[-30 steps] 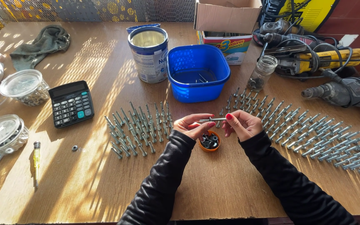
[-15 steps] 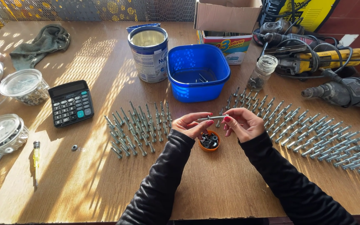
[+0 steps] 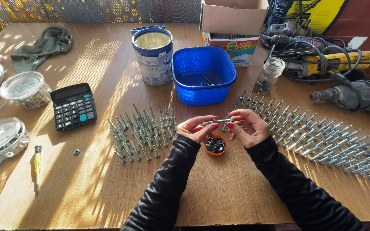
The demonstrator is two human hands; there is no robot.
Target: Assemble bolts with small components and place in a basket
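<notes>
Metal bolt pinched between left hand, right hand.

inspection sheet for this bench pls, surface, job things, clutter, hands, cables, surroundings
surface: wooden table, sunlit patches at left.
job's things: bolt held level between both hands; orange cap of small dark parts below; bolt rows left and right.
clutter: blue tub, tin, jar, calculator, lidded tubs, screwdriver, rag, box.
grippers: left hand and right hand each pinch one bolt end.
cables: black cords tangled over power tools, off the work spot.
surroundings: mesh screen behind table.
</notes>
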